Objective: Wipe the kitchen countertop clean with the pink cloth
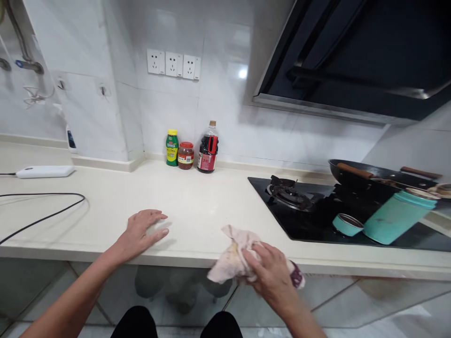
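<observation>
My right hand (271, 270) is closed on a crumpled, pale pink cloth (234, 258) with a yellowish stain and a dark patterned end. The cloth is bunched at the front edge of the white countertop (197, 202), partly over the edge. To the left, my left hand (144, 231) hovers at or just above the countertop, its fingers apart and nothing in them. Whether it touches the surface I cannot tell.
A green bottle (172, 148), a red-lidded jar (185, 156) and a dark sauce bottle (207, 149) stand against the wall. On the right, the black stove (317, 220) carries a wok (380, 180), a turquoise flask (400, 216) and its cup (347, 225). A black cable (52, 213) lies left.
</observation>
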Tool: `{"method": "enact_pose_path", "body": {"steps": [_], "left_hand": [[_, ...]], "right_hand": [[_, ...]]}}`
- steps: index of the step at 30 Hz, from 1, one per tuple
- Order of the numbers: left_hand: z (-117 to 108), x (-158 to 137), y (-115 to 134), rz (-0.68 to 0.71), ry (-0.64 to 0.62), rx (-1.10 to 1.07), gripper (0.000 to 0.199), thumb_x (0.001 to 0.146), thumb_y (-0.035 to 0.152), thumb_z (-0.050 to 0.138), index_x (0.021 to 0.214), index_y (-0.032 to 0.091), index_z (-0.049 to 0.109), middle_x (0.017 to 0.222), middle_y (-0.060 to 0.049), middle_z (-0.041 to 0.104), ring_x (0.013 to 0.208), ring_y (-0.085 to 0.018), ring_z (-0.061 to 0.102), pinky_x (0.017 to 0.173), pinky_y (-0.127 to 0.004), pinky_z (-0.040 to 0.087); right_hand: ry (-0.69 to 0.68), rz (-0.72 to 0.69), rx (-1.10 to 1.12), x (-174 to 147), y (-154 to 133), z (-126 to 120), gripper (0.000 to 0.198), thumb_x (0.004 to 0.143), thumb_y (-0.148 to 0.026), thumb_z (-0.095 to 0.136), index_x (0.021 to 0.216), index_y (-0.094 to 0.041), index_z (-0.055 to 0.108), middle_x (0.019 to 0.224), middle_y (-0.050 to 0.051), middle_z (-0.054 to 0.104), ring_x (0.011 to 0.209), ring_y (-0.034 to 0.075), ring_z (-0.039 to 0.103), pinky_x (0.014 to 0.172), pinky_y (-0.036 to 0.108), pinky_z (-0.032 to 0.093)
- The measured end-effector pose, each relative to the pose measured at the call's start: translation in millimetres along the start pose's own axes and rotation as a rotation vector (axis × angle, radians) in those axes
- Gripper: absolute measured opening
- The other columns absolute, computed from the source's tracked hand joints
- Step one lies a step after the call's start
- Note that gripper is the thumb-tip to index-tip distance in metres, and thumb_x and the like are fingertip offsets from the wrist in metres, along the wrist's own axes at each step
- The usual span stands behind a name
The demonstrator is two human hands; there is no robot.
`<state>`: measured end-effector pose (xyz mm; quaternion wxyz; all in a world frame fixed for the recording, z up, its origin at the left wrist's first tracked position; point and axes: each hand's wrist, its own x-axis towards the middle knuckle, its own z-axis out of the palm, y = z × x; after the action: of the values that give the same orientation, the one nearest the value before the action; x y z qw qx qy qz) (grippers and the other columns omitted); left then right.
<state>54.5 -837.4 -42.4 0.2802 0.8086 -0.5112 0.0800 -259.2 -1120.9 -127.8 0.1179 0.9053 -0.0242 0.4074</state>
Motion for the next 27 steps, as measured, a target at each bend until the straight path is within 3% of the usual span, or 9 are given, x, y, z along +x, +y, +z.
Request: {"method": "enact_pose_path", "body": {"steps": [4,9,14,17,21,24,27], "left_hand": [[3,0,-1,0.022,-0.014,0.055,0.058,0.091,0.072,0.046,0.124,0.030,0.067,0.136,-0.008,0.066,0.131,-0.032,0.054,0.111,-0.052,0.034],[4,0,-5,0.026,-0.009,0.088,0.054,0.091,0.070,0.047,0.123,0.031,0.068,0.133,-0.006,0.067,0.128,-0.032,0.057,0.110,-0.049,0.035],[7,-1,-6,0.045,-0.020,0.096,0.053,0.091,0.069,0.049,0.124,0.032,0.068,0.134,-0.005,0.067,0.127,-0.032,0.057,0.110,-0.048,0.035],[9,0,-3,0.053,-0.031,0.098,0.051,0.091,0.067,0.052,0.125,0.033,0.067,0.135,-0.005,0.066,0.129,-0.032,0.055,0.111,-0.049,0.032],[9,1,4,0.061,-0.073,0.073,0.050,0.090,0.066,0.054,0.126,0.034,0.066,0.136,-0.006,0.065,0.130,-0.032,0.053,0.112,-0.050,0.030],[7,2,8,0.072,-0.091,0.058,0.050,0.089,0.066,0.056,0.125,0.033,0.067,0.134,-0.006,0.065,0.129,-0.032,0.053,0.111,-0.049,0.033],[5,2,11,0.076,-0.085,0.047,0.051,0.089,0.066,0.057,0.126,0.033,0.067,0.133,-0.006,0.065,0.129,-0.032,0.053,0.111,-0.049,0.034]], "right_hand": [[-0.052,0.123,-0.160,-64,78,-20,0.059,0.081,-0.042,0.074,0.133,-0.025,0.052,0.126,0.015,0.054,0.119,0.037,0.051,0.098,0.055,0.044],[-0.089,0.256,-0.298,-132,173,-43,0.050,0.082,-0.039,0.066,0.126,-0.023,0.050,0.123,0.018,0.055,0.117,0.038,0.054,0.098,0.054,0.046],[-0.086,0.384,-0.288,-168,227,-58,0.056,0.072,-0.045,0.066,0.122,-0.024,0.052,0.123,0.019,0.054,0.116,0.040,0.053,0.097,0.058,0.045],[-0.101,0.415,-0.334,-171,227,-60,0.056,0.073,-0.043,0.064,0.125,-0.024,0.051,0.125,0.019,0.053,0.116,0.041,0.052,0.096,0.060,0.045],[-0.127,0.368,-0.414,-153,199,-58,0.060,0.074,-0.037,0.066,0.129,-0.021,0.047,0.125,0.021,0.053,0.118,0.044,0.051,0.096,0.061,0.045],[-0.133,0.303,-0.384,-123,157,-47,0.060,0.074,-0.038,0.071,0.126,-0.019,0.046,0.123,0.020,0.053,0.118,0.043,0.050,0.096,0.059,0.046],[-0.124,0.245,-0.310,-77,96,-27,0.062,0.073,-0.035,0.074,0.126,-0.020,0.045,0.123,0.019,0.053,0.120,0.042,0.048,0.098,0.058,0.046]]}}
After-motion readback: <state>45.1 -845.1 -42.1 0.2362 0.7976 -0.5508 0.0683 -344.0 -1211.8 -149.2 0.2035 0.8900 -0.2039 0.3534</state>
